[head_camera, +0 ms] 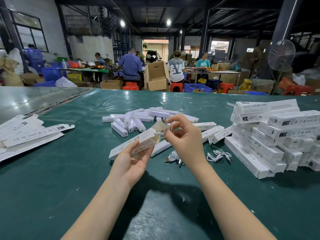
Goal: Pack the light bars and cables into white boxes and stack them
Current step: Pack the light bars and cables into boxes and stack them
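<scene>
My left hand (133, 160) grips a long white box (119, 149) near its open end, held over the green table (69, 187). My right hand (183, 137) pinches a coiled white cable (160, 134) right at that open end, under the raised flap (159, 126). Loose white light bars (131, 121) lie in a heap beyond my hands. Spare white cables (219, 155) lie on the table to the right of my right wrist. Packed white boxes (270, 139) are stacked at the right.
Flat unfolded box blanks (26, 132) lie at the left edge. Further cables (173, 158) lie just below my right hand. Across the aisle, several people sit at tables among cardboard cartons (156, 77) and blue crates. A standing fan (281, 56) is at the far right.
</scene>
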The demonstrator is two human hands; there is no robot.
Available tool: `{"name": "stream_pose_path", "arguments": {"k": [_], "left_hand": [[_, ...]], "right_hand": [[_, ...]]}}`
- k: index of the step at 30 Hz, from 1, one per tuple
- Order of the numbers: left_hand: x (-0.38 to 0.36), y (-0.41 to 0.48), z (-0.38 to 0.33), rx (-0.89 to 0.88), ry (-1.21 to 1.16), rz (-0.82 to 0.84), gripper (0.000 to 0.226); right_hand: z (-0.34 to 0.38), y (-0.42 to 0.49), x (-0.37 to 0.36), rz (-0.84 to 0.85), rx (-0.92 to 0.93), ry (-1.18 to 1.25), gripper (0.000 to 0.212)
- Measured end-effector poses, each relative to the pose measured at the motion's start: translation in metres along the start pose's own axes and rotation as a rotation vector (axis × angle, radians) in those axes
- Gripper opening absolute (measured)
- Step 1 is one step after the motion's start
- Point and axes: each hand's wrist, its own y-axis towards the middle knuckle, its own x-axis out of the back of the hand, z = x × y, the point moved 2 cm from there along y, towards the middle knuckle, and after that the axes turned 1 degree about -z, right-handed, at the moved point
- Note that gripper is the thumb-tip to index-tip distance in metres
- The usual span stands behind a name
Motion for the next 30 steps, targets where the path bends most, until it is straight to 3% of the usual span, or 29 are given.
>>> {"name": "stream_pose_path", "arguments": {"k": [4,7,13,17,23,28,30], "left_hand": [[0.002,0.000,-0.002,0.013,-0.010,0.019,0.012],[0.002,0.000,-0.001,0.010,0.003,0.029,0.013],[0.005,0.004,-0.002,-0.027,-0.024,0.034,0.014],[0.006,0.006,0.000,-0.029,0.001,0.038,0.014],[0.006,0.004,0.004,-0.027,0.003,0.083,0.017],[0.006,0.003,0.006,-0.047,0.063,0.091,0.017],[0.005,0.004,0.006,-0.062,0.097,0.082,0.017]], "right_hand": [[-0.004,0.001,0.002,-0.020,-0.027,0.005,0.037],[-0.003,0.002,0.003,0.016,0.077,-0.122,0.025],[0.000,0.001,-0.003,0.208,0.204,-0.341,0.008],[-0.001,0.004,-0.003,0.237,0.054,-0.371,0.011],[0.002,0.005,0.000,0.234,-0.244,-0.032,0.016],[0.006,0.007,0.001,0.208,-0.076,-0.316,0.009],[0.007,0.005,-0.004,0.240,-0.064,-0.325,0.008]]}}
